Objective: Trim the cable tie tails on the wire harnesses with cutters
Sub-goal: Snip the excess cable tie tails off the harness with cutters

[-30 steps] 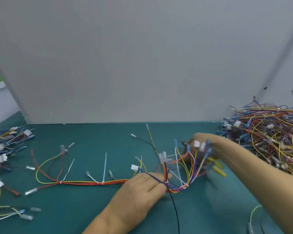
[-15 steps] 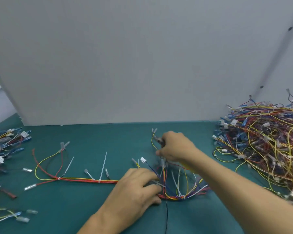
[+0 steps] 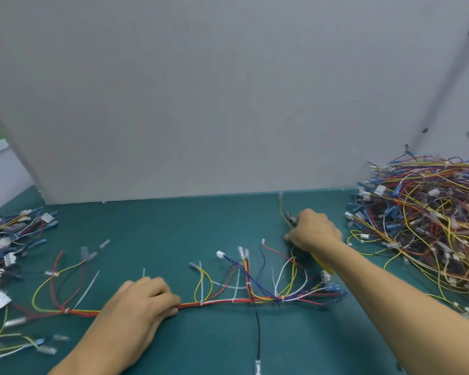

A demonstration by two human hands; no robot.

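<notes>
Orange and red wires of the trunk sit under the curled fingers of the left hand, which pins the wire harness against the green tabletop. The right hand is closed round the cutters. Their metal nose pokes out past the knuckles beside a loose yellow wire, and a yellow handle shows under the wrist.

Half a second ago the harness's right end lay bunched in a loop beneath both hands. Now it is drawn out in a nearly straight line across the tabletop, its branches fanned toward the back. The left hand has slid leftward along the trunk, and the right hand has lifted away toward the back right, clear of the wires.

White cable tie tails stand up untrimmed at several points along the trunk. A large pile of harnesses fills the right side, a smaller heap lies at the left edge, and a grey board rises behind.
</notes>
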